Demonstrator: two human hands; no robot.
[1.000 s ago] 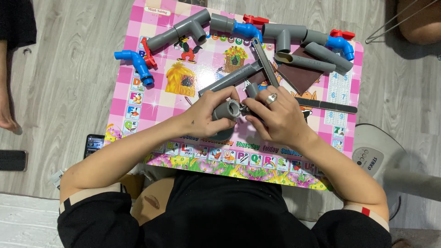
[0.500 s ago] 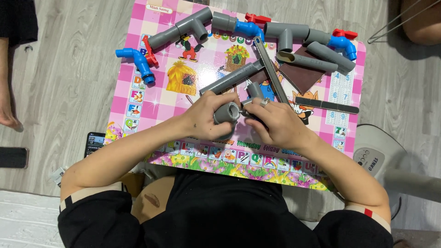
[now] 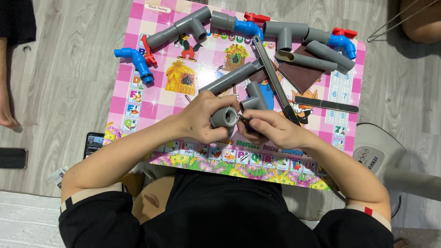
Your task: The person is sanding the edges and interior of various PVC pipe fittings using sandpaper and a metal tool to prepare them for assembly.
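Two hands are met over the near half of a pink, picture-printed low table (image 3: 138,69). Farther back, long grey plastic pipes with tee joints (image 3: 193,25) and blue taps with red handles (image 3: 138,59) are laid out, well apart from the hands. A short grey plastic pipe coupling (image 3: 223,116) is wrapped by the curled fingers of the left hand (image 3: 202,120); its open mouth is turned rightward, its long axis pointing toward the right hand (image 3: 271,129). A small dark brush-like tool (image 3: 243,119) is pinched in the right fingertips, its tip just at the coupling's mouth.
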